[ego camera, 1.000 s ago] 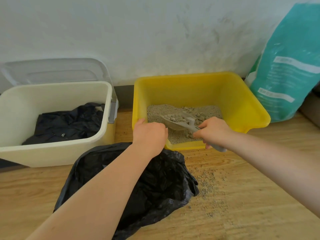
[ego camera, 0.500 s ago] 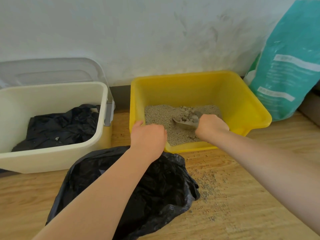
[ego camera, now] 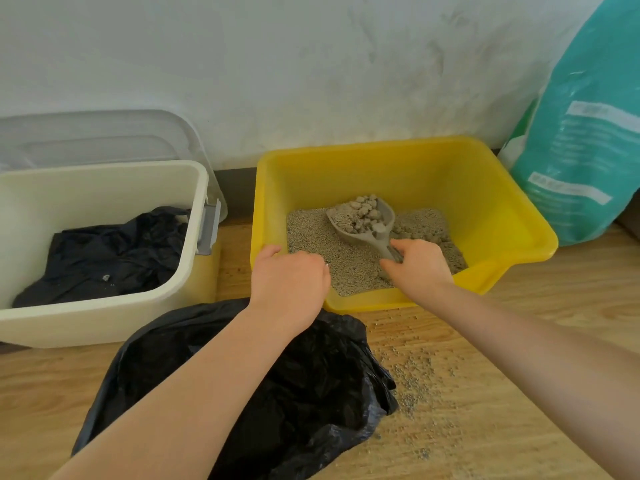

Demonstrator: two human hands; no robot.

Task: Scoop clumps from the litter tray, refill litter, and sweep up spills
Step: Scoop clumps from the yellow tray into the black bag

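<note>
A yellow litter tray stands against the wall, with grey litter across its floor. My right hand grips the handle of a grey scoop, which sits over the litter loaded with several clumps. My left hand grips the tray's front left rim. A black rubbish bag lies open on the floor just in front of the tray, under my left forearm. Spilled litter grains are scattered on the wooden floor to the right of the bag.
A cream bin lined with a black bag stands to the left, its clear lid leaning on the wall behind it. A teal litter bag leans at the right.
My right hand pushed the scoop deeper into the tray, then drew it up with a load of clumps; the scoop's mouth now faces the back wall. My left hand stayed on the rim.
</note>
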